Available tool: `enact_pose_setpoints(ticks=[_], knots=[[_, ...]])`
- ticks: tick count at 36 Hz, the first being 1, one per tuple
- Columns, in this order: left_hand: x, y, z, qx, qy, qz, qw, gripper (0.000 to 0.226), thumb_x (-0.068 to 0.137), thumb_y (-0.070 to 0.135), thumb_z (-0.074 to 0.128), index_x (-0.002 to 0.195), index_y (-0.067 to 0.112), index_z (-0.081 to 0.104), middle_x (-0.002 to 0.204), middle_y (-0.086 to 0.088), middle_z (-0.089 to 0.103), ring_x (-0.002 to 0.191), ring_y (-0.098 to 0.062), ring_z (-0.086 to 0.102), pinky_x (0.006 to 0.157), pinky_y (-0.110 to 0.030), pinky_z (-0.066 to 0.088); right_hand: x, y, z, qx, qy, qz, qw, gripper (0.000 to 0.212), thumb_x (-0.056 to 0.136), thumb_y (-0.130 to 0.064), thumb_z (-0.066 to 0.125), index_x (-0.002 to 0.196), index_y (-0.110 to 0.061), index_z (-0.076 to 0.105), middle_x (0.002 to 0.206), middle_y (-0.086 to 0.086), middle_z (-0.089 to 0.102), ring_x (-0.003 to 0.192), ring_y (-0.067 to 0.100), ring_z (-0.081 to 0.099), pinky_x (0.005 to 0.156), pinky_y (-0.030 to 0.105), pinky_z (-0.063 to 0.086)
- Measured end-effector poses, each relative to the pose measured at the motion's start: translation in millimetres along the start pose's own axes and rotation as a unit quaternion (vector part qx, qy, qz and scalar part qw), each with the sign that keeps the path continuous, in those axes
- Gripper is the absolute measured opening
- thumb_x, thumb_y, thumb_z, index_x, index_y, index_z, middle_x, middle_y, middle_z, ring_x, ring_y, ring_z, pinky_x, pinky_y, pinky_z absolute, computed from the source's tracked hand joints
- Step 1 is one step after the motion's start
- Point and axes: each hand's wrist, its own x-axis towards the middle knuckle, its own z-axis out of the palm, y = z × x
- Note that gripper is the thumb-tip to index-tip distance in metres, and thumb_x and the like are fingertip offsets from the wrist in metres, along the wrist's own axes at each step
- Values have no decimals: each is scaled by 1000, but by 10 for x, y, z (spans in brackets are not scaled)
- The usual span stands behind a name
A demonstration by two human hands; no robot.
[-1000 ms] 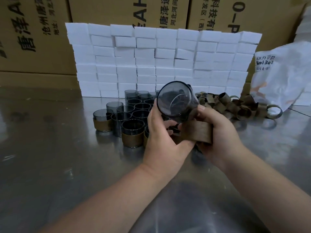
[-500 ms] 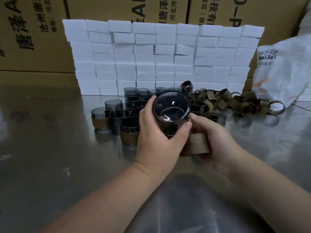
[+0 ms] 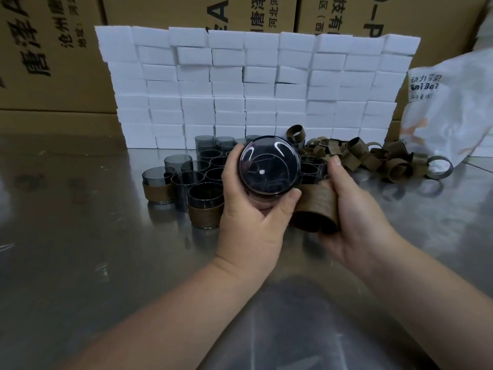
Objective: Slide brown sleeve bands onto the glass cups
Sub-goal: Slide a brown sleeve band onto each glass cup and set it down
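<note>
My left hand [image 3: 249, 222] grips a smoky grey glass cup [image 3: 269, 166], tipped so its round base faces me. Just to its right, my right hand [image 3: 354, 217] holds a brown sleeve band [image 3: 317, 206], which sits beside the cup and touches my left thumb. Behind my hands stands a cluster of grey glass cups [image 3: 197, 169]; two at the front left wear brown bands [image 3: 205, 214]. A heap of loose brown bands [image 3: 373, 156] lies on the table to the right.
The work surface is a shiny metal table [image 3: 80, 236]. A wall of stacked white blocks [image 3: 253, 84] stands behind the cups, with cardboard boxes [image 3: 53, 49] behind it. A white plastic bag [image 3: 453, 102] lies at the far right.
The cup has turned from mouth-up tilt to base facing me and come lower. The band has shifted from under the cup to its right side.
</note>
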Motion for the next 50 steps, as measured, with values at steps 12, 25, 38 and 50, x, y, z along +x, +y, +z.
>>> enact_pose_setpoints(ticks=[12, 25, 38, 50], knots=[[-16, 38, 22, -86, -18, 24, 996, 75, 84, 9, 64, 136, -8, 12, 117, 0, 46, 97, 13, 56, 79, -4, 42, -116, 75, 45, -73, -1, -8, 997, 61, 91, -53, 44, 42, -17, 51, 50, 7, 52, 44, 20, 53, 42, 22, 45], [148, 93, -76, 2, 156, -8, 988, 55, 78, 34, 56, 120, 19, 25, 109, 21, 45, 93, 25, 48, 81, 3, 33, -187, 216, 78, -227, -117, -173, 951, 22, 73, -30, 60, 91, -19, 64, 86, -1, 70, 85, 12, 67, 72, 24, 52], [179, 87, -93, 13, 117, -70, 991, 70, 74, 31, 69, 132, 27, 30, 118, 9, 53, 109, -18, 58, 97, -41, 46, -227, 97, 31, -376, 15, -347, 859, 34, 76, -19, 42, 86, -44, 62, 86, -23, 65, 90, -6, 59, 83, 22, 49], [48, 17, -86, 238, -16, 46, 970, 86, 70, 7, 76, 127, 42, 24, 146, -7, 32, 133, -17, 35, 107, -43, 35, -241, 128, 14, -291, -83, -310, 901, 34, 85, -26, 35, 106, -44, 54, 101, -35, 62, 104, -11, 56, 84, 9, 44]])
